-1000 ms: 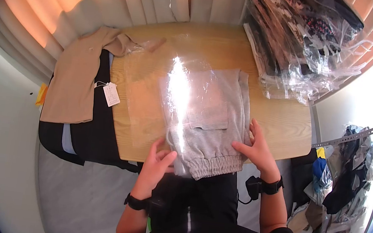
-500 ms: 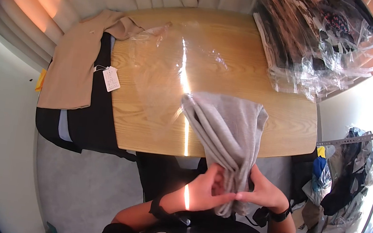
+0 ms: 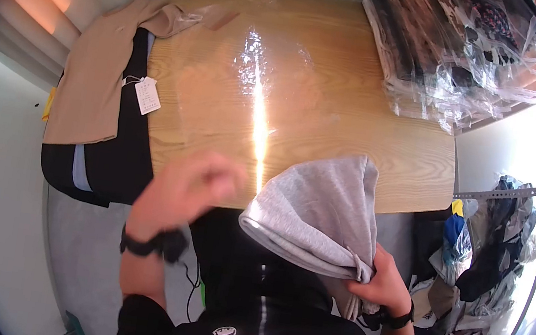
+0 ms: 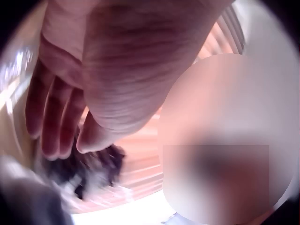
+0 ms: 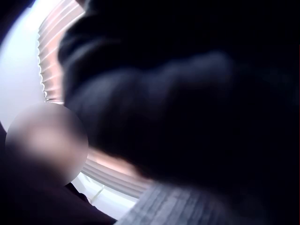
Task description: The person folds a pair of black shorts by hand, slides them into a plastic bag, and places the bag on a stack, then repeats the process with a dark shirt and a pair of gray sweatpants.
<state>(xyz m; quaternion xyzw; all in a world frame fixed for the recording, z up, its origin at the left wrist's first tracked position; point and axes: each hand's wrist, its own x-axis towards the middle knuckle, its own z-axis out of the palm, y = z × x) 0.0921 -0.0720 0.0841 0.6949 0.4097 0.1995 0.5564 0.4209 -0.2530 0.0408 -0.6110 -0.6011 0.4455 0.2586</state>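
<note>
The light grey garment (image 3: 317,209) hangs folded over the near edge of the table, bunched at its right end. My right hand (image 3: 386,280) grips that bunched end, thumb on the cloth. My left hand (image 3: 193,188) is off the garment, blurred, raised over the table's near edge to the left. In the left wrist view the left hand (image 4: 112,70) has its fingers loosely bent, holding nothing. A ribbed grey part of the garment (image 5: 173,206) shows at the bottom of the right wrist view; the right hand is not visible there.
A clear plastic bag (image 3: 246,75) lies flat on the wooden table (image 3: 412,167). At the left are a beige top (image 3: 99,75) with a white tag (image 3: 148,96) over dark clothing. Bagged clothes (image 3: 448,56) are stacked back right; a metal rack (image 3: 511,193) stands right.
The garment has come off the plastic bag toward the body and been turned. My left hand has let go of it and moved left and up; my right hand still grips it.
</note>
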